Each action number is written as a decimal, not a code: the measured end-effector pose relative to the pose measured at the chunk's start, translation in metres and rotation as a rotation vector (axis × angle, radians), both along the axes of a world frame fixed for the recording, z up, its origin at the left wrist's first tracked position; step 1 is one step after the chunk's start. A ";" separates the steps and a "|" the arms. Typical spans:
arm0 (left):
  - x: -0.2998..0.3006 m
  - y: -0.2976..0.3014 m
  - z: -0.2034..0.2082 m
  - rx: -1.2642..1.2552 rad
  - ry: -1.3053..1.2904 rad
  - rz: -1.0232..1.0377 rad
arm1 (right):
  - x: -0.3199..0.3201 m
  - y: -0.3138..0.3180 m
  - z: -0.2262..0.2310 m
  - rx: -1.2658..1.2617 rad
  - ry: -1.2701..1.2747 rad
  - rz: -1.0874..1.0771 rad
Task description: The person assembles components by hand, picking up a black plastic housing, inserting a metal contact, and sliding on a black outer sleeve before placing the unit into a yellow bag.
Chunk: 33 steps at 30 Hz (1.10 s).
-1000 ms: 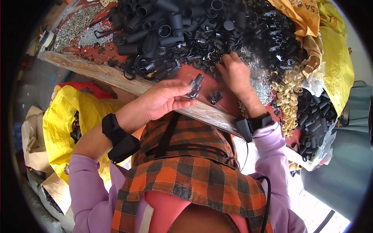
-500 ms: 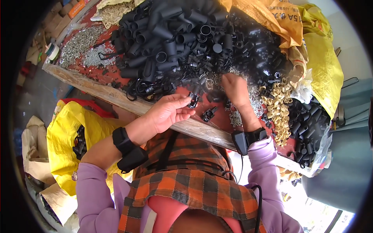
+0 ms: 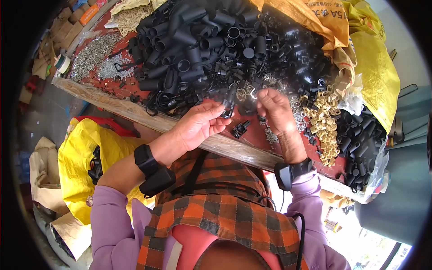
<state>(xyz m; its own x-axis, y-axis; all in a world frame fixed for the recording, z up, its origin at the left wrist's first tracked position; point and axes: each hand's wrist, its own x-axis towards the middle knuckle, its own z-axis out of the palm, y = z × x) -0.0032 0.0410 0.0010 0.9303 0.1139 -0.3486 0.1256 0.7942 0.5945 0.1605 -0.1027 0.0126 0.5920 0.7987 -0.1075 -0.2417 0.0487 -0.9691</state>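
Note:
Between the thumb and fingers of my left hand (image 3: 200,126) is a small black plastic part (image 3: 227,109), held over the front of the red table. My right hand (image 3: 275,109) is a short way to its right, thumb and forefinger pinching a small curved silver metal piece (image 3: 254,93). Another black plastic part (image 3: 241,129) lies on the red surface below and between the hands. Just beyond my right hand are pale ring-shaped pieces (image 3: 244,93) and a scatter of small silver metal pieces (image 3: 297,112).
A large heap of black plastic tubes and fittings (image 3: 193,49) covers the far middle. Brass-coloured pieces (image 3: 325,128) lie at the right, near a yellow sack (image 3: 373,67). The wooden table edge (image 3: 121,108) runs in front. A yellow bag (image 3: 76,166) stands at lower left.
My right hand has turned and lifted from the small pieces toward my left hand, and a curved silver piece now shows in its pinch. My left hand still holds the black part.

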 end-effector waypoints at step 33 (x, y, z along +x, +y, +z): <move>-0.005 -0.041 0.011 -0.209 -0.160 -0.157 | -0.054 -0.055 0.013 0.015 -0.658 -0.015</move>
<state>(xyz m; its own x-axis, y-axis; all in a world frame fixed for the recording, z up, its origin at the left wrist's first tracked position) -0.0082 0.0001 0.0120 0.9759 -0.0944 -0.1968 0.1743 0.8798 0.4422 0.1062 -0.1575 0.0256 0.5412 0.7886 0.2919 0.4015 0.0626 -0.9137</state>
